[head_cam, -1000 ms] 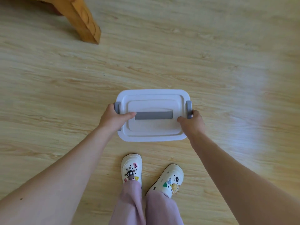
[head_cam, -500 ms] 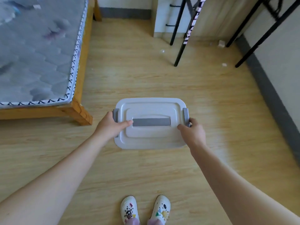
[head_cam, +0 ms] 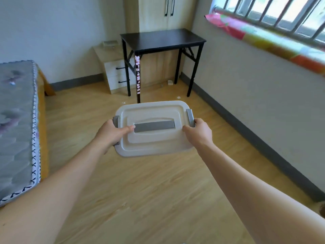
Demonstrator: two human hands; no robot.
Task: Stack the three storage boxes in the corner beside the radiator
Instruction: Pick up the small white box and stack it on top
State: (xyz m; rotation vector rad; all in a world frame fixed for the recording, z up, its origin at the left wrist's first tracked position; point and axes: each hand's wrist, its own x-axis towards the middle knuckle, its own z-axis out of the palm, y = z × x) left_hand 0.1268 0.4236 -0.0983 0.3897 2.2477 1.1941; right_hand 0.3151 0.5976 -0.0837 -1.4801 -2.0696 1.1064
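Mid-frame, a white storage box (head_cam: 154, 128) is carried level above the floor (head_cam: 140, 199), left hand (head_cam: 112, 133) and right hand (head_cam: 197, 132) each clasping an end, thumbs over the lid, probably to keep it steady. No radiator shows.

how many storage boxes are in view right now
1. The box is held above the floor in mid-room, left hand and right hand at its two ends. The other two are not in view; no radiator shows either.
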